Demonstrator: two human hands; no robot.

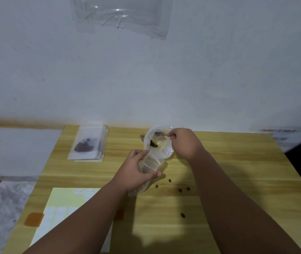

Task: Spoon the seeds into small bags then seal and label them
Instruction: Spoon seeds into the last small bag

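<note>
Nearest me, at the left, a pale yellow label sheet lies flat on the wood-grain table, with a square of orange tape beside its left edge. A few dark, oval loose seeds are scattered on the table to the right. Further out, my left hand grips a limp, clear plastic bag, fingers and thumb curled round its middle, and its far end touches the bowl's near rim. The bowl is round, thin and see-through, with a small clump of seeds inside. Just right of it, my right hand pinches the handle of a shiny spoon over the bowl's far side. Far left, a filled bag lies flat.
</note>
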